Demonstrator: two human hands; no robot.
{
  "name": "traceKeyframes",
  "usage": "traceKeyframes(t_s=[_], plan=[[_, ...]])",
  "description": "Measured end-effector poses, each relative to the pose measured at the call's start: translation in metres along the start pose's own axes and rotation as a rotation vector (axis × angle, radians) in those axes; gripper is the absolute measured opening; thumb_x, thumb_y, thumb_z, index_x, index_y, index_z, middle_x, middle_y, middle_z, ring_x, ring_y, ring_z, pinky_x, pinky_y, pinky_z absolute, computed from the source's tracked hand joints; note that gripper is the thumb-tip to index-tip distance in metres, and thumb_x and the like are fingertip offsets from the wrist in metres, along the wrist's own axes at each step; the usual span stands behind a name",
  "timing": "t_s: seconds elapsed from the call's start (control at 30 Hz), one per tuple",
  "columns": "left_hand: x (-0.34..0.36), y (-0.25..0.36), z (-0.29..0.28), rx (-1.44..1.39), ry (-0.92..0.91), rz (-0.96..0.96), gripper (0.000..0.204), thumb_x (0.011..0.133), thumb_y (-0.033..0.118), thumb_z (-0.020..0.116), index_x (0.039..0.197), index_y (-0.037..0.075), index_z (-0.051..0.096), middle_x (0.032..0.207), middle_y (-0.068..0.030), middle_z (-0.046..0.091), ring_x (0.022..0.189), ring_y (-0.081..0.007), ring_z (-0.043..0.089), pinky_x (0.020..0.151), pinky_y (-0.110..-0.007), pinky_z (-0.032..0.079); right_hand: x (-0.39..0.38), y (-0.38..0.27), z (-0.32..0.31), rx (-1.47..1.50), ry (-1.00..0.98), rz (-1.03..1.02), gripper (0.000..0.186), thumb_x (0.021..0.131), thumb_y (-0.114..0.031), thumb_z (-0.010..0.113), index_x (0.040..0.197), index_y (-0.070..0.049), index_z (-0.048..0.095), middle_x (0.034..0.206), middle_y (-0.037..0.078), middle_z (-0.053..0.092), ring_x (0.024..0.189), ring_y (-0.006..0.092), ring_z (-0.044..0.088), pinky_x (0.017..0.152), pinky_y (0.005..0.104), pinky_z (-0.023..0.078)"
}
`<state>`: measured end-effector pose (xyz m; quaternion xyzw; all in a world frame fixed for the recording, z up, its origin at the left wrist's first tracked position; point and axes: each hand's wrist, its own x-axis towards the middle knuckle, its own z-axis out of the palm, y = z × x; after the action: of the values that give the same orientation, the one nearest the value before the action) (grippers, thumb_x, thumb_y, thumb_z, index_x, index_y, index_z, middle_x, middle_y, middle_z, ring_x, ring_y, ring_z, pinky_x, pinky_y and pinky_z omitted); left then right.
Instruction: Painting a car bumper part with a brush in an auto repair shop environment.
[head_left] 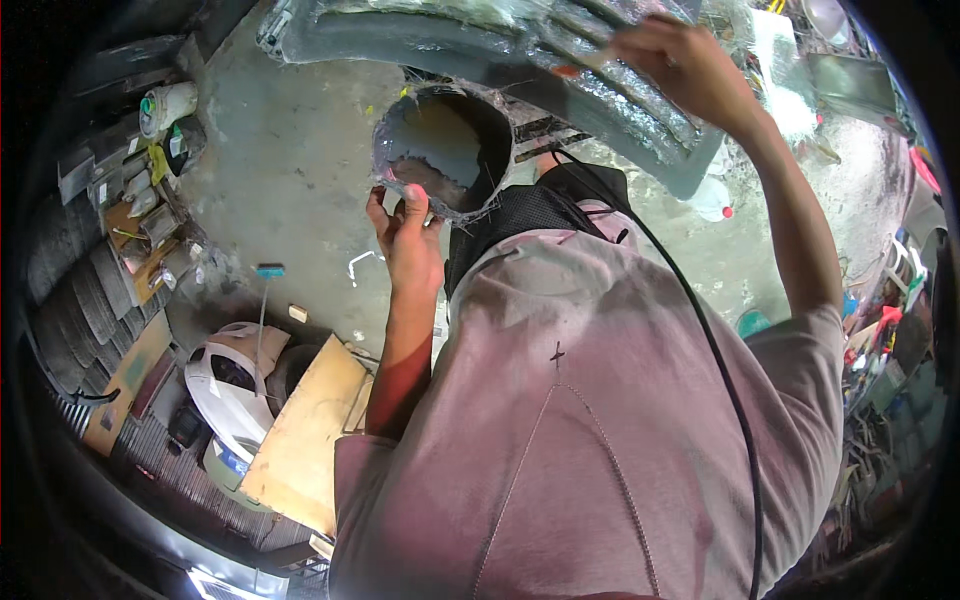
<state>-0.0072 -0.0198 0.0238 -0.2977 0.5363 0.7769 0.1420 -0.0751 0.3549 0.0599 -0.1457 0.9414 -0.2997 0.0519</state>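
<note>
My left hand (410, 240) grips the lower rim of a round bucket (496, 140), its thumb over the edge. The bucket's rim is crusted, and greyish-brown liquid lies inside. At the upper right, my right hand (685, 75) is closed round a small brush (572, 70) with a pale handle and an orange part, slightly blurred. It is over a large grey moulded panel (480, 62) with raised ribs. The panel's surface looks wet and shiny, with translucent sheeting on it. Whether the brush touches the panel I cannot tell.
A clear bottle with a red cap (712, 200) is beside the panel. A blue broom (270, 271), a wooden board (305, 435) and a white curved shell (225, 390) are at left. Shelves of odds and ends (140, 230) line the left wall. A black cable (690, 290) crosses my shirt.
</note>
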Motion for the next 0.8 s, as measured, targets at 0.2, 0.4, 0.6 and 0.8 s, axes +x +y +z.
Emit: traceKeyframes(t_s=[0.2, 0.4, 0.6, 0.8], plan=[[-0.002, 0.009, -0.001, 0.061, 0.036, -0.068, 0.073, 0.086, 0.025, 0.075, 0.141, 0.015, 0.027, 0.136, -0.0094, 0.043, 0.122, -0.0284, 0.045, 0.1, -0.055, 0.04, 0.084, -0.049, 0.003, -0.135, 0.067, -0.226, 0.017, 0.089, -0.019, 0.054, 0.091, -0.004, 0.064, 0.085, 0.015, 0.065, 0.077, 0.0351, 0.065, 0.068, 0.0444, 0.053], [-0.001, 0.014, 0.0, 0.045, 0.001, -0.065, 0.069, 0.087, 0.025, 0.074, 0.138, 0.015, 0.029, 0.132, -0.0105, 0.046, 0.12, -0.0275, 0.048, 0.096, -0.052, 0.043, 0.132, -0.067, 0.042, -0.29, -0.069, -0.354, 0.018, 0.081, -0.012, 0.055, 0.077, -0.002, 0.069, 0.08, 0.019, 0.068, 0.075, 0.0348, 0.069, 0.065, 0.0461, 0.055], [0.002, 0.02, 0.006, 0.061, -0.051, -0.088, 0.073, 0.087, 0.024, 0.075, 0.14, 0.015, 0.026, 0.13, -0.0109, 0.047, 0.118, -0.0248, 0.048, 0.093, -0.047, 0.043, 0.173, -0.075, 0.052, -0.369, 0.026, -0.41, 0.018, 0.082, -0.013, 0.057, 0.081, 0.0, 0.069, 0.085, 0.02, 0.069, 0.077, 0.0358, 0.069, 0.068, 0.0456, 0.056], [0.001, 0.021, 0.007, 0.092, -0.038, -0.071, 0.072, 0.087, 0.027, 0.074, 0.139, 0.013, 0.026, 0.131, -0.0107, 0.048, 0.119, -0.0268, 0.049, 0.094, -0.051, 0.043, 0.182, -0.087, 0.032, -0.412, 0.089, -0.352, 0.018, 0.083, -0.018, 0.06, 0.088, -0.003, 0.069, 0.086, 0.017, 0.07, 0.079, 0.0331, 0.069, 0.07, 0.0423, 0.056]])
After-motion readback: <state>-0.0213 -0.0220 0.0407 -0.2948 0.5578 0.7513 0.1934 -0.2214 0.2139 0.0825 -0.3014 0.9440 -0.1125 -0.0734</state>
